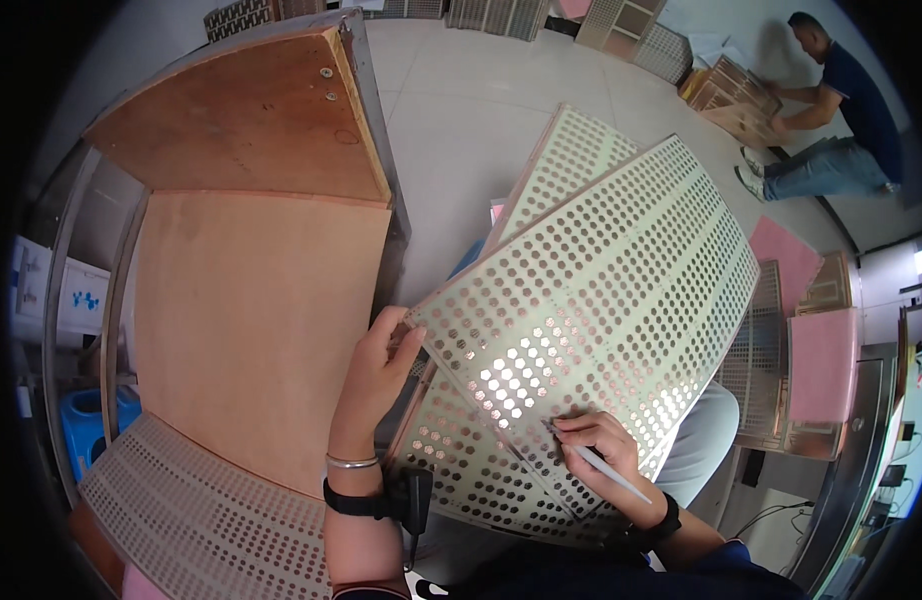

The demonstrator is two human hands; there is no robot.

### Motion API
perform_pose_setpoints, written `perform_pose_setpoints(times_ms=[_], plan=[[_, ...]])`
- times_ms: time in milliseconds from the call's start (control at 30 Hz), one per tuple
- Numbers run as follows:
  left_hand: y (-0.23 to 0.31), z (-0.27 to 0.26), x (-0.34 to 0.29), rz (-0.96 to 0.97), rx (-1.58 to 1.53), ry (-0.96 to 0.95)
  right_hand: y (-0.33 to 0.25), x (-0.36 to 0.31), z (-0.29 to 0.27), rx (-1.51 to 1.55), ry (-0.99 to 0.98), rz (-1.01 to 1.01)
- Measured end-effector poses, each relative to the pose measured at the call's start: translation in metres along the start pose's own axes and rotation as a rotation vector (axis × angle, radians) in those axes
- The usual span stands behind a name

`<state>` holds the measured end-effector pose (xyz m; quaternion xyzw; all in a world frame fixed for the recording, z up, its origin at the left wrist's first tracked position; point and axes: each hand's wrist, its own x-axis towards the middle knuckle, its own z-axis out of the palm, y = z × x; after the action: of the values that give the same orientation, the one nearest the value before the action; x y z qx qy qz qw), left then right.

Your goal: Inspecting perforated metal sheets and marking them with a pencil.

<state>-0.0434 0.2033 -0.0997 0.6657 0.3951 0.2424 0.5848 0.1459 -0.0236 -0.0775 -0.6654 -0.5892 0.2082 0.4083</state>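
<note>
A large pale green panel [603, 262] with rows of shiny metallic flower-shaped dots lies tilted across my lap. My left hand [373, 372] pinches its left corner between thumb and fingers. Low on the same panel, my right hand [603, 445] is closed around a slim white pen-shaped tool [613, 474]. The tool's thin dark tip points at the panel surface near its lower edge; whether it touches cannot be made out. Beneath lies a second dotted panel [461, 460], turned at an angle, showing at the bottom and at the far upper left.
At my left stands a wooden-topped stand [261, 320] with an upright board [251, 120]. Another dotted panel [211, 500] leans below it. Pink sheets [823, 365] and stacked panels stand at the right. A person [841, 110] handles panels at the far right.
</note>
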Motion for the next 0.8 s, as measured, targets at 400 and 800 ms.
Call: perform_pose_setpoints(times_ms=[400,800], plan=[[-0.0014,0.0014,-0.0001,-0.026,-0.045,0.001,-0.0015,-0.0037,0.0001,-0.041,-0.027,0.013],[-0.0013,0.0015,-0.0008,-0.072,-0.062,-0.011,-0.0039,-0.0029,-0.0025,-0.035,-0.07,-0.034]])
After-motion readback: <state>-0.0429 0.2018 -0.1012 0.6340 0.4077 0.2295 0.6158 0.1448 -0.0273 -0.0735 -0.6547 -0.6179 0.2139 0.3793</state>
